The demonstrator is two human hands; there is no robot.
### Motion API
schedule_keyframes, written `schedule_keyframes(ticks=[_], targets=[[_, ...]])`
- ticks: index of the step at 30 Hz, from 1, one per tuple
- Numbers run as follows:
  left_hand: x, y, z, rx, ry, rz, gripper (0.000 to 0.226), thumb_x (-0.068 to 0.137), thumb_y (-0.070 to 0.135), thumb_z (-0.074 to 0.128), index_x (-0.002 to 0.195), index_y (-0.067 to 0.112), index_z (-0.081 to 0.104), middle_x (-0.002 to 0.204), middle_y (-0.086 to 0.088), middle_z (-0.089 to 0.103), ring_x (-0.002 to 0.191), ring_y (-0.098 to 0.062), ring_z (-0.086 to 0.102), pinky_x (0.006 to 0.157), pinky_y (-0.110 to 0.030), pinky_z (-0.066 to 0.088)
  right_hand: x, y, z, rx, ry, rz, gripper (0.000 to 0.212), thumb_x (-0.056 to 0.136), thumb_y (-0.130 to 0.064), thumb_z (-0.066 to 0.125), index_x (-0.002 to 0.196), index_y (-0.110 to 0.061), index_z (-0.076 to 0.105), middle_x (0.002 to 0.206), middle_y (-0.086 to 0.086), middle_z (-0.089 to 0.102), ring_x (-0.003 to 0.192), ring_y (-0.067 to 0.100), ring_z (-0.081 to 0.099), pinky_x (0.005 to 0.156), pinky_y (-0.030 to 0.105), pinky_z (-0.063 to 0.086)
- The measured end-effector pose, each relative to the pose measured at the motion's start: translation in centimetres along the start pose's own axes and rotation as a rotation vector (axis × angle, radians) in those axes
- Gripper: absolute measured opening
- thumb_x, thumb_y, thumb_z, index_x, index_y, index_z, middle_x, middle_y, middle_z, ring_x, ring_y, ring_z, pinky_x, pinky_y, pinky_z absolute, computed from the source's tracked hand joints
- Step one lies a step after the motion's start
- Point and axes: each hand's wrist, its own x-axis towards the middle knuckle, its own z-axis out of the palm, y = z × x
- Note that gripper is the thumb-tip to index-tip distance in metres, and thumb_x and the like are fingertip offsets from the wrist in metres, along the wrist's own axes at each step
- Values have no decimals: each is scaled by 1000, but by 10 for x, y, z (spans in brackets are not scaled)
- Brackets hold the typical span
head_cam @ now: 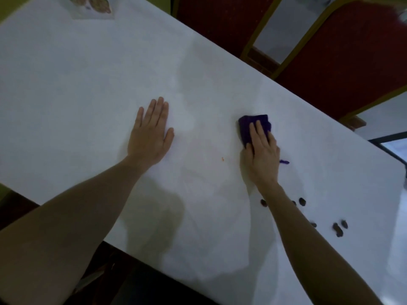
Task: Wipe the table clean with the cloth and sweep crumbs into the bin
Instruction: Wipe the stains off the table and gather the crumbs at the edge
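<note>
Right hand (261, 150) presses the folded dark purple cloth (253, 126) flat on the white bench (88, 84), fingers straight on top. Left hand (152, 130) lies open, palm down, well to the left. Dark brown crumbs (337, 228) sit nearer and to the right of the cloth, beside the right forearm, so the right hand is closer. No bin shows.

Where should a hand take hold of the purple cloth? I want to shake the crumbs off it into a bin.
Probably the far edge of the purple cloth, coming from the table's far side. It lies folded flat, and the right hand presses flat on its near part, so only the far portion shows free. A loose thread trails by the wrist; avoid pulling that.
</note>
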Motion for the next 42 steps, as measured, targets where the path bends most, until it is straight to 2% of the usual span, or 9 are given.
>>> schedule_keyframes(ticks=[3,7,14,17,20,24,28,34,42], targets=[[2,-1,-1,-32,-11,0,70,96,39,25,156,4,19,164,-14,17,153,-27,15,123,-46,6,30,12,-7,13,50,128,56,98,-22,38,153,-18,28,160,3,26,143,34,24,114,50,24],[-6,0,-3,-66,-32,20,70,95,38,24,156,5,20,165,-13,17,153,-26,14,123,-44,4,55,-26,4,27,32,182,56,100,-21,39,154,-19,25,162,2,19,144,35,20,115,47,21],[-66,21,1,-2,-41,-54,67,102,43,12,157,5,12,165,-12,12,154,-25,10,125,-46,9,-18,-99,31,41,-63,-111,56,99,-22,40,153,-20,28,161,-1,23,145,30,21,111,44,26],[-75,28,3,18,-45,-51,68,102,45,10,158,6,9,166,-12,10,154,-25,7,125,-47,8,-58,-79,31,33,-50,-127,55,98,-22,44,152,-20,33,159,-1,29,144,30,25,109,45,30],[-76,31,2,24,-29,-38,68,101,43,13,157,4,13,165,-13,13,153,-25,11,125,-47,9,-76,-44,20,23,-9,-7,55,98,-21,44,152,-22,32,160,-4,26,146,28,23,114,44,24],[-75,30,3,30,-25,-35,68,101,43,17,157,4,14,165,-14,15,153,-26,12,124,-47,9,-56,-8,5,-3,49,162,57,97,-21,42,153,-20,30,159,0,28,144,31,23,116,48,22],[-76,28,4,24,-20,-31,68,101,42,18,157,4,15,165,-14,15,153,-26,12,124,-47,9,-15,-25,7,16,62,267,57,99,-22,39,154,-20,25,162,1,21,145,33,20,115,50,23],[-76,28,4,27,-23,-37,68,100,41,17,157,5,14,165,-14,14,153,-26,11,124,-47,8,-26,-85,29,27,10,93,56,100,-24,38,154,-22,24,162,-3,20,146,29,18,115,42,21],[-78,66,7,-21,-48,54,68,99,39,17,157,5,14,165,-13,13,154,-25,9,125,-45,6,-74,-40,21,-6,36,169,56,101,-24,36,155,-21,21,162,-3,18,147,28,18,114,41,22]])
